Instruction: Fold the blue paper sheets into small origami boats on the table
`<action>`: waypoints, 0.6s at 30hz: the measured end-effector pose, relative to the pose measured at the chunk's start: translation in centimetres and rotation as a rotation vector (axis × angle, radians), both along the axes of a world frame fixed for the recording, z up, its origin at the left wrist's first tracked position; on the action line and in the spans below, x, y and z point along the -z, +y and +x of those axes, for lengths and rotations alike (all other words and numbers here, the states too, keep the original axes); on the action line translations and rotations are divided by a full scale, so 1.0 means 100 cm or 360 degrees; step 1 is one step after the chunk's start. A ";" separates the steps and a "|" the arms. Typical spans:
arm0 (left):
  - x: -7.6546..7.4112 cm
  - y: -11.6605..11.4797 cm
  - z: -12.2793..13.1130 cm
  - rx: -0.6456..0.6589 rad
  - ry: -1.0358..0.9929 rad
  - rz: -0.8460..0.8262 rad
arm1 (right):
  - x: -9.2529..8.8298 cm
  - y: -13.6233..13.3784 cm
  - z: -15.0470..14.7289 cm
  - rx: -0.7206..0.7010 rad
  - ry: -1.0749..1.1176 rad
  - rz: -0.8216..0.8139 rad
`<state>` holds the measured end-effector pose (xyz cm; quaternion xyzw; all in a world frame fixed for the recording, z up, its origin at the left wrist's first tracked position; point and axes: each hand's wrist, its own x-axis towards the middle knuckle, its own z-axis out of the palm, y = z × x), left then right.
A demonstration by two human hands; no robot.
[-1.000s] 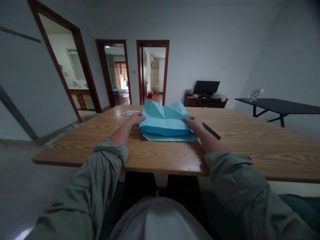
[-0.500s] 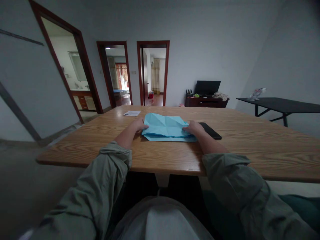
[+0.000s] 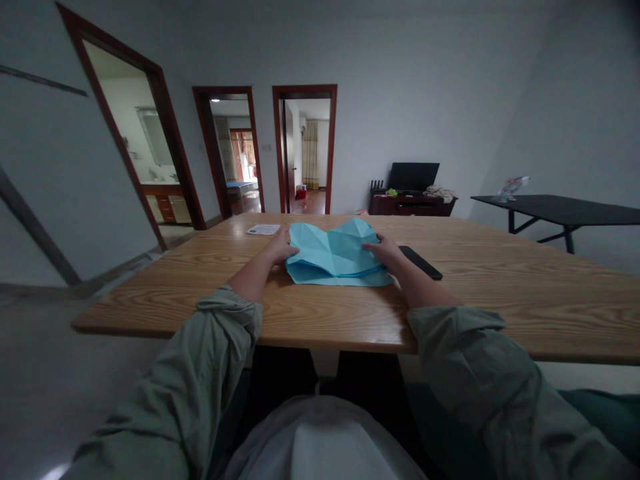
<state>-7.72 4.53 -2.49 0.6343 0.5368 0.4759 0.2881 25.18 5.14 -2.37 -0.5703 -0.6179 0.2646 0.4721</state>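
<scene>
A sheet of light blue folded paper [image 3: 335, 257] lies on the wooden table [image 3: 165, 300], creased into several facets, its upper layer rising in peaks. My left hand [image 3: 278, 248] grips the paper's left edge. My right hand [image 3: 387, 252] holds its right side, fingers resting on the upper layer. The lower layer stays flat on the table, and the space between the layers is partly hidden.
A black phone [image 3: 421, 262] lies just right of my right hand, and a small white card [image 3: 263, 229] lies at the far table edge. Behind the table stand a black side table [image 3: 555, 205] and a dark cabinet with a monitor [image 3: 413, 193].
The paper's upper layer has risen from the nearly flat state of half a second ago, though less high than one second ago. My hands have moved slightly closer to the paper's middle.
</scene>
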 end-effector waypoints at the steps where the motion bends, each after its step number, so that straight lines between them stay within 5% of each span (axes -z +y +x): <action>1: -0.001 0.001 0.000 -0.0027 -0.0040 0.0001 | -0.002 -0.001 -0.002 -0.0045 0.0026 0.0131; 4: -0.009 0.000 0.001 -0.0091 -0.0127 0.0096 | -0.011 -0.008 -0.005 -0.0048 0.0008 0.0465; 10: -0.031 -0.020 0.008 -0.0039 -0.0446 0.0576 | -0.024 -0.017 -0.008 -0.0024 0.0210 0.0723; 18: -0.037 -0.030 0.009 -0.0009 -0.0545 0.0675 | -0.022 -0.018 -0.010 -0.0067 0.0320 0.0662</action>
